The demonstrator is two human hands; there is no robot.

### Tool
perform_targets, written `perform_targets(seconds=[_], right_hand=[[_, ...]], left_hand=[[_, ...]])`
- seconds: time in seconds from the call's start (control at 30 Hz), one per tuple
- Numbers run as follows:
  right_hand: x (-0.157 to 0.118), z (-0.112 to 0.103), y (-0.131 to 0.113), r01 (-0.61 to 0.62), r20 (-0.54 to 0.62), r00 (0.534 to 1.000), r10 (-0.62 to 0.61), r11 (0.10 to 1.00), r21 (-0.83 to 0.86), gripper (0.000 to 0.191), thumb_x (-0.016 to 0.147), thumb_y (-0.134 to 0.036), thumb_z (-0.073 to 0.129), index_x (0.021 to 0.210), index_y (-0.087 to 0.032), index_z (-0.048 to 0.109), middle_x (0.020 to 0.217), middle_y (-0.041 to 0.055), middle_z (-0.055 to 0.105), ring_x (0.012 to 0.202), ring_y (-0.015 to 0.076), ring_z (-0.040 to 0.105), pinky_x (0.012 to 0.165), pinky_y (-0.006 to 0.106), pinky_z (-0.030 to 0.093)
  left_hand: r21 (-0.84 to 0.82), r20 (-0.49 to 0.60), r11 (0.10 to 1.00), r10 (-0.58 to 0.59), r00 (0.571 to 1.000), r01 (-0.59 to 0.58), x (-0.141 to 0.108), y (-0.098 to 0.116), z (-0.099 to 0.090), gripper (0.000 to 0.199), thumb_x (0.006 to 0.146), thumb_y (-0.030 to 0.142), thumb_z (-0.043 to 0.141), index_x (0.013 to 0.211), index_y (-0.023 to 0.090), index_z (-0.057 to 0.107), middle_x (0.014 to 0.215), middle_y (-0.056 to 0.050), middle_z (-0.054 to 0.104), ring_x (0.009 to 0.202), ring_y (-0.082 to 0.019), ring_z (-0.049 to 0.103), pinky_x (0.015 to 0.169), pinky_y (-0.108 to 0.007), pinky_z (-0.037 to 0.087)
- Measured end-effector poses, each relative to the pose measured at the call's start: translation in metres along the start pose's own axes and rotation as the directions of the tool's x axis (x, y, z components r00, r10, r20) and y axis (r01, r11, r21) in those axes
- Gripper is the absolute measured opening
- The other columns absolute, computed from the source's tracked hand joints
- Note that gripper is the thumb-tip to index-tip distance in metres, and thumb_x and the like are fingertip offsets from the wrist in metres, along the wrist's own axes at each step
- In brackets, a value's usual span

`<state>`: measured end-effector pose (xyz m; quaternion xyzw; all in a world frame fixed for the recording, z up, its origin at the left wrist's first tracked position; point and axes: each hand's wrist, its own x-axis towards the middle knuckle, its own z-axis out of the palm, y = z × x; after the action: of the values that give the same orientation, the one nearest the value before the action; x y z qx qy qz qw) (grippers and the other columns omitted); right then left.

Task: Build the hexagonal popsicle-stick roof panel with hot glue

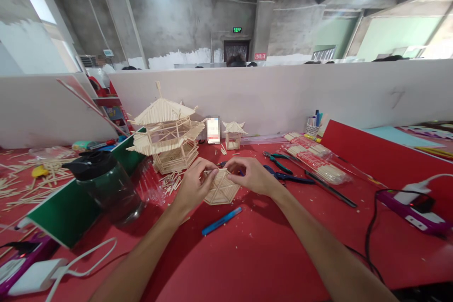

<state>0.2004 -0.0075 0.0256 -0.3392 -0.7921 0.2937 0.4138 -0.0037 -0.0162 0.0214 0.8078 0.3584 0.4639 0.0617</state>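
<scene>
A flat hexagonal panel of thin wooden sticks (222,189) lies on the red tabletop (262,250), its lower part showing between my hands. My left hand (198,180) is at its upper left side, thumb and fingers closed in a pinch. On the upper right side my right hand (250,175) has its fingers curled and pressed together at the panel's edge. Whatever either hand pinches is too small to make out. Just below the panel lies a blue pen-like tool (222,221). Behind my left hand stands a large stick pavilion (168,134).
A small stick pavilion (234,136) stands at the back. Pliers (288,176) and packed sticks (318,160) lie to the right. On the left are a dark bottle (106,188), a green board (69,212) and loose sticks. Purple power strips (412,214) with cables flank both sides.
</scene>
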Motion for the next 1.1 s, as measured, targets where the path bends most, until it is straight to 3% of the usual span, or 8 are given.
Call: perform_targets(seconds=[0.2, 0.37, 0.57, 0.77, 0.87, 1.1], right_hand=[[-0.001, 0.001, 0.005, -0.013, -0.008, 1.000, 0.013, 1.000, 0.001, 0.028, 0.078, -0.020, 0.064, 0.106, -0.020, 0.062, 0.087, 0.0028, 0.069, 0.078, 0.0153, 0.065, 0.073, 0.026, 0.049], [-0.002, 0.002, 0.001, 0.033, -0.007, 0.999, -0.033, 0.999, -0.033, 0.028, 0.080, -0.021, 0.064, 0.108, -0.021, 0.060, 0.087, 0.0021, 0.070, 0.080, 0.0157, 0.066, 0.074, 0.026, 0.048], [-0.003, 0.006, -0.005, 0.099, -0.089, 0.990, -0.112, 0.986, -0.131, 0.030, 0.083, -0.020, 0.061, 0.113, -0.024, 0.058, 0.090, 0.0021, 0.071, 0.085, 0.0165, 0.067, 0.080, 0.028, 0.048], [-0.004, 0.013, -0.004, 0.133, -0.085, 0.984, -0.157, 0.962, -0.237, 0.025, 0.086, -0.022, 0.060, 0.110, -0.026, 0.059, 0.095, 0.0034, 0.070, 0.086, 0.0162, 0.065, 0.080, 0.028, 0.048], [-0.004, 0.013, -0.003, 0.131, -0.095, 0.983, -0.154, 0.968, -0.215, 0.023, 0.085, -0.026, 0.063, 0.108, -0.025, 0.059, 0.095, 0.0033, 0.070, 0.087, 0.0167, 0.065, 0.080, 0.028, 0.048], [0.000, -0.008, 0.003, 0.063, -0.333, 0.935, -0.125, 0.979, -0.192, 0.018, 0.087, -0.037, 0.062, 0.078, -0.021, 0.064, 0.078, 0.0027, 0.068, 0.072, 0.0167, 0.061, 0.069, 0.028, 0.047]], left_hand=[[0.015, 0.013, 0.999, 0.036, 0.999, -0.036, 0.001, -0.004, -0.003, 0.012, 0.092, 0.028, 0.053, 0.088, 0.019, 0.059, 0.085, -0.004, 0.061, 0.081, -0.018, 0.057, 0.075, -0.031, 0.045], [-0.021, 0.103, 1.000, 0.008, 0.995, -0.005, 0.000, -0.003, -0.003, 0.016, 0.092, 0.030, 0.053, 0.098, 0.019, 0.063, 0.092, -0.005, 0.063, 0.084, -0.018, 0.060, 0.077, -0.031, 0.047], [-0.011, 0.152, 1.000, 0.019, 0.988, -0.018, -0.003, -0.010, -0.001, 0.025, 0.085, 0.031, 0.063, 0.108, 0.021, 0.061, 0.099, -0.007, 0.066, 0.090, -0.021, 0.061, 0.079, -0.033, 0.049], [0.019, 0.168, 0.997, 0.069, 0.983, -0.073, -0.003, -0.016, 0.001, 0.016, 0.088, 0.026, 0.060, 0.103, 0.022, 0.063, 0.091, -0.005, 0.065, 0.083, -0.018, 0.059, 0.073, -0.030, 0.047], [-0.017, 0.167, 1.000, 0.025, 0.986, -0.022, -0.001, -0.016, 0.001, 0.012, 0.089, 0.028, 0.058, 0.096, 0.020, 0.063, 0.087, -0.005, 0.064, 0.079, -0.017, 0.059, 0.069, -0.028, 0.047], [-0.080, 0.159, 0.978, -0.177, 0.971, 0.192, 0.005, -0.024, -0.005, 0.013, 0.083, 0.031, 0.064, 0.083, 0.018, 0.062, 0.079, -0.002, 0.063, 0.072, -0.016, 0.059, 0.060, -0.025, 0.046]])
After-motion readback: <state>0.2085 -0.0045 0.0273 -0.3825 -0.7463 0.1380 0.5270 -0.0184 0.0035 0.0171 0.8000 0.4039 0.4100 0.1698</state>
